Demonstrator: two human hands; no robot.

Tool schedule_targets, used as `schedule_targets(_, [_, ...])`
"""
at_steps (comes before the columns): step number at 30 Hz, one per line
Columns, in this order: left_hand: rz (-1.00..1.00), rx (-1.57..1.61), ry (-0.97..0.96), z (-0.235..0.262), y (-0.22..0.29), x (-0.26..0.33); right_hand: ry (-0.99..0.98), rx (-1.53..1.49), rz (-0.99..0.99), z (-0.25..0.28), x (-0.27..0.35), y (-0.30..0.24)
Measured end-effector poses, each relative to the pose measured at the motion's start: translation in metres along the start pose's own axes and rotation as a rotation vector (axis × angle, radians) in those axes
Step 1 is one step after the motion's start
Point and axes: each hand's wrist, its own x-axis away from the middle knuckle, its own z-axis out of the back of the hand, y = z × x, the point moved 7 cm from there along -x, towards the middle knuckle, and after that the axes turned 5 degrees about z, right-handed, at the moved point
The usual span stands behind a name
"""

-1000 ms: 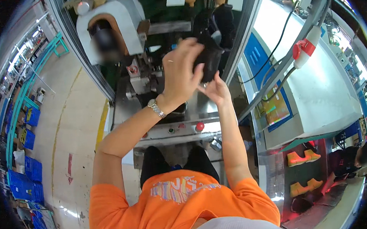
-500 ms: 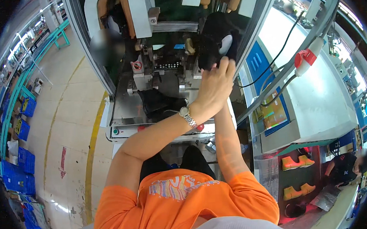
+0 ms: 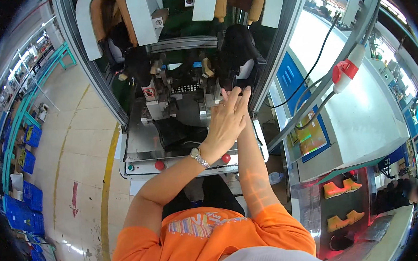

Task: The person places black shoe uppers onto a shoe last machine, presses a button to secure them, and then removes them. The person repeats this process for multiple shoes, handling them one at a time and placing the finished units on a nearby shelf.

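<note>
Now pressing flat, fingers together, with the left hand [image 3: 225, 124] over the hidden right hand, having lowered from the black shoe [image 3: 237, 52] mounted far right on the machine [image 3: 179, 108].

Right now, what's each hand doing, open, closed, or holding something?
Left hand: open, fingers straight, reaching toward the black shoe in the machine, holding nothing.
Right hand: hidden behind the left hand, cannot tell.
</note>
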Motion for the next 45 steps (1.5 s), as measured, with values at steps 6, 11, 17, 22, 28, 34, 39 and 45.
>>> schedule_targets(6, [0.037,0.049,-0.012,-0.011,-0.002,0.0,0.016,0.03,-0.083,0.012,-0.012,0.0])
schedule_targets(11, [0.062,0.042,-0.033,-0.017,-0.003,0.003,0.024,0.041,-0.13,0.019,-0.008,0.0])
schedule_targets(17, [0.063,0.083,0.004,-0.016,-0.003,0.004,0.032,0.037,-0.181,0.018,-0.009,-0.003])
schedule_targets(22, [0.063,0.391,-0.025,-0.006,-0.008,-0.001,0.043,0.003,-0.21,0.006,-0.004,-0.004])
schedule_targets(28, [-0.06,0.36,-0.01,0.031,0.001,-0.005,0.066,-0.07,-0.255,-0.016,0.005,-0.013])
schedule_targets(34, [-0.076,-0.137,-0.032,0.031,-0.001,-0.008,0.098,-0.075,-0.237,-0.026,0.001,-0.014])
schedule_targets(39, [-0.047,-0.128,-0.056,0.017,0.004,-0.006,0.041,0.267,-0.103,0.04,-0.048,0.012])
schedule_targets(45, [-0.022,-0.172,-0.05,0.016,-0.003,-0.002,0.034,0.213,-0.098,0.026,-0.032,0.021])
